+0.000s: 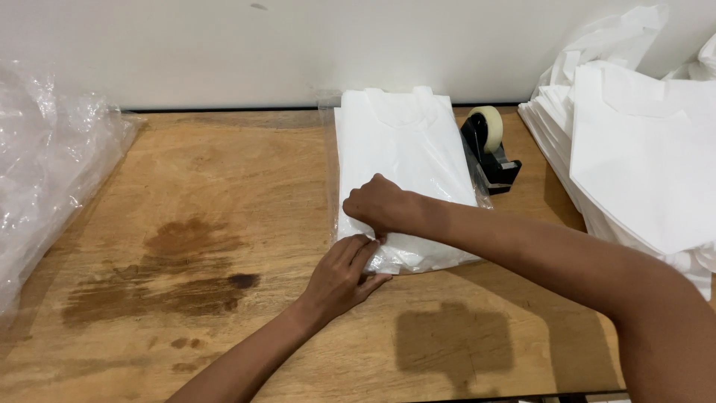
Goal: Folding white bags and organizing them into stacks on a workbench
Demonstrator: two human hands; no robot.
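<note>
Closest to us, our left hand [344, 275] lies flat on the wooden table [224, 186], fingers together and pressed onto the near left corner of the clear plastic bag [388, 257], pinning its loose open end down rather than gripping it. Just beyond, touching the same edge, our right hand [380, 205] comes in from the right with the forearm crossing over the table, fingers curled shut and pinching the plastic at the near end of the folded white garment [403, 157] inside. Both hands sit at that near end, the left a shade nearer to us, the right on top of the pack. From there the pack runs straight away from us, its long axis pointing toward the wall, its far end almost at the table's back edge. Just beside its right edge, farther back, stands the black tape dispenser [488, 149], nearer the right arm. Well off right sits a stack of white folded pieces [634, 164]; at far left, crumpled clear plastic sheeting [45, 172].
</note>
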